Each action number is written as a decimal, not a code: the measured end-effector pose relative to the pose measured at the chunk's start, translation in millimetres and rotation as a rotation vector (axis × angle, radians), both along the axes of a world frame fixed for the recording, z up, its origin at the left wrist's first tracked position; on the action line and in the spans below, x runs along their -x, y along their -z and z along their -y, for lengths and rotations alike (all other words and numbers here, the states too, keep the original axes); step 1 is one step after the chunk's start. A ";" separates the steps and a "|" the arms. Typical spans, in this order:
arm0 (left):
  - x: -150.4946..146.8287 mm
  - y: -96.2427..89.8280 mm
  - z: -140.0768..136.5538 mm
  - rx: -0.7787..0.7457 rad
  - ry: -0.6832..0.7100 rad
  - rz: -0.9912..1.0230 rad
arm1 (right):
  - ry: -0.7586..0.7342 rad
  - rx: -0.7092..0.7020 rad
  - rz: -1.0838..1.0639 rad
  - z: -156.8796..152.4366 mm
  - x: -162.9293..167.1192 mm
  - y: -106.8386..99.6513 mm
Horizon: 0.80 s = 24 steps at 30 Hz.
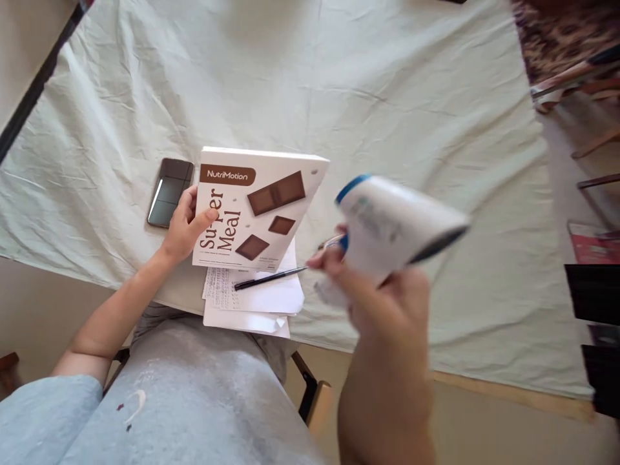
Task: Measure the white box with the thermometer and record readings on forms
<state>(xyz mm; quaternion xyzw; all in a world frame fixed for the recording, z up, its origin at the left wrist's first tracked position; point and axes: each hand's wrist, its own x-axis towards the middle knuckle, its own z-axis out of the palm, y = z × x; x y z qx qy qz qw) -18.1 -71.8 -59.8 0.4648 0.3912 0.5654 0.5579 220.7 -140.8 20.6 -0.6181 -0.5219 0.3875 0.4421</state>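
My left hand [186, 223] grips the left edge of a white NutriMotion "Super Meal" box [227, 223], thumb on its printed front. The box is tilted above the table edge, with brown bars pictured on it. In my raised right hand [382, 297] is a white gun-shaped handheld device [392, 219] with blue trim and a dark end, blurred by motion. Below the box lie papers [271, 300] with handwriting. A black pen [266, 279] stretches over them, its right end close to my right fingers; whether they touch it I cannot tell.
A dark smartphone [170, 192] lies left of the box on the table's pale, wrinkled cloth [436, 116]. Chair parts [310, 394] show below the table's front edge. Along the right side stand dark slatted furniture [593, 294] and a patterned reddish-brown surface [562, 32].
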 end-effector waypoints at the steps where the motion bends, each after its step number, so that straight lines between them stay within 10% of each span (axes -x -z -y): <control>1: -0.3 0.3 -0.1 -0.005 0.000 -0.005 | -0.063 0.011 -0.133 18.4 10.4 2.1; 8: -5.2 -6.6 1.0 0.016 -0.045 0.004 | -0.216 0.345 -0.139 53.2 69.0 33.9; 24: -10.3 -4.7 -0.4 -0.032 -0.063 0.017 | -0.169 0.271 0.034 47.2 73.3 29.0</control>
